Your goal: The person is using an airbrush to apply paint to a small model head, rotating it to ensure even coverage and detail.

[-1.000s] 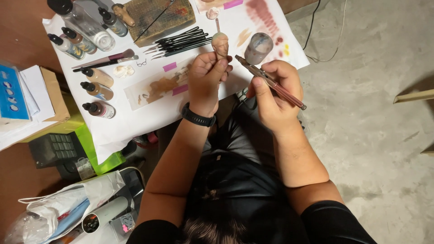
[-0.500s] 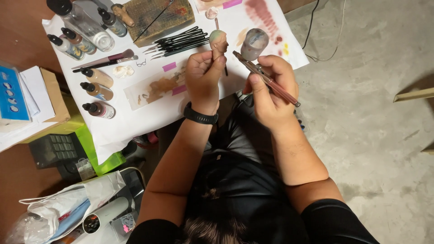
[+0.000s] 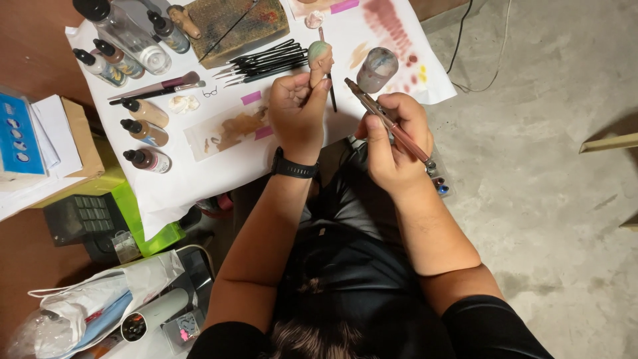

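The left hand (image 3: 299, 113) is closed around the stem of a small figure head (image 3: 319, 56), fingers curled and pressed together, thumb along the side — the head sticks up above the fist, over the white paper sheet (image 3: 199, 179). The right hand (image 3: 395, 143), just right of the head and lower, pinches a slim airbrush (image 3: 389, 123) between thumb and forefinger, the other fingers folded under it; its tip points up-left toward the head without touching it. A black watch (image 3: 294, 166) rings the left wrist. Left of the head lie a fan of black brushes (image 3: 266, 63), and further left a mesh block (image 3: 242, 26). Right of the head stands a small cup (image 3: 377, 69) beside pink paint smears (image 3: 392, 23). Well left of the head — three dropper bottles (image 3: 146, 136) in a column, with more bottles (image 3: 126, 40) above them. Below and left of the head, a taped strip (image 3: 232, 126) carries brown paint swatches.
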